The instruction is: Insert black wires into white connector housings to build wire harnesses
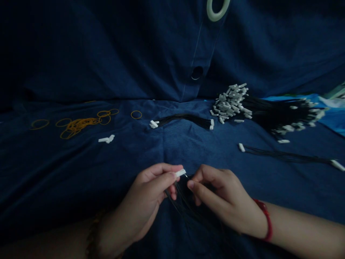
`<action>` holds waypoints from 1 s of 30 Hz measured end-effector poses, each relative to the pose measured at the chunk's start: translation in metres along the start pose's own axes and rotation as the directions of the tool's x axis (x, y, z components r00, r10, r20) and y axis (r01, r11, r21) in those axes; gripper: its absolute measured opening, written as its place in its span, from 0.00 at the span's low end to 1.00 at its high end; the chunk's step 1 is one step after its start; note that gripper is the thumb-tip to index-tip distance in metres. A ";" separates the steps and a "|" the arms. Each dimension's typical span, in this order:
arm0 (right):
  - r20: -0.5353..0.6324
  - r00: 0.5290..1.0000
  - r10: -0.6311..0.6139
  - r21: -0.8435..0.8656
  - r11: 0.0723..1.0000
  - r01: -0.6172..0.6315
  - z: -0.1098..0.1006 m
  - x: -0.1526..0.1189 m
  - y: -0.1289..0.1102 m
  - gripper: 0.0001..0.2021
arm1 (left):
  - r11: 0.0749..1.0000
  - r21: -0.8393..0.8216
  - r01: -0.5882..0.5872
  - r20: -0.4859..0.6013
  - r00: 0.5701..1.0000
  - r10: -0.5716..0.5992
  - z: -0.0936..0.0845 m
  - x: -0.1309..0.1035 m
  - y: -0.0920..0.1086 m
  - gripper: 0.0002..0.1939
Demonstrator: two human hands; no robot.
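Near the bottom centre, my left hand (153, 194) pinches a small white connector (180, 173) between thumb and forefinger. Thin black wires (179, 201) hang below the fingers. Just to the right, my right hand (223, 198) is closed on a thin dark wire whose bright metal tip (186, 176) is at the connector's right end; whether the tip is inside cannot be made out. Beyond both hands, a short bundle of black wires (183, 117) with white connectors at both ends lies on the dark blue cloth (129, 154).
Orange rubber bands (81, 125) and loose white connectors (107, 139) lie at the left. A large pile of black wires (269, 111) with white connectors fills the back right, before blue plastic (336, 120). Another wire set (285, 154) lies right. Dark cloth hangs behind.
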State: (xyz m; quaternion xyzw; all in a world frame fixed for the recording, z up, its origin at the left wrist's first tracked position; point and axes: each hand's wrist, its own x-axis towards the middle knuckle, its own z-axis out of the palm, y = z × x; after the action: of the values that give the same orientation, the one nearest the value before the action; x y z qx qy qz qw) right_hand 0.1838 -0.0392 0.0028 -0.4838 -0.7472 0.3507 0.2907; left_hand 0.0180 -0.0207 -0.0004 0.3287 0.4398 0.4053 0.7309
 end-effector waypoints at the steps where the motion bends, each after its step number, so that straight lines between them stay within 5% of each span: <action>1: 0.000 1.000 0.003 0.003 1.000 -0.003 0.000 0.000 0.000 0.11 | 1.000 0.001 0.001 -0.002 1.000 -0.001 0.000 0.000 0.000 0.06; 13: -0.006 0.997 0.078 -0.042 0.996 -0.078 0.005 0.002 -0.003 0.13 | 0.992 0.108 -0.065 -0.011 0.998 0.067 0.000 0.000 -0.004 0.06; 30: -0.002 1.000 -0.024 -0.168 0.985 0.023 -0.003 0.001 -0.006 0.08 | 0.937 0.329 -0.119 0.044 0.993 0.111 -0.001 0.000 -0.006 0.06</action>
State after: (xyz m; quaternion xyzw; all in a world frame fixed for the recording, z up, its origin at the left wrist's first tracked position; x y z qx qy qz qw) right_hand 0.1825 -0.0388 0.0095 -0.4984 -0.7792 0.2819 0.2547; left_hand 0.0187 -0.0232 -0.0058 0.4769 0.4726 0.3636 0.6458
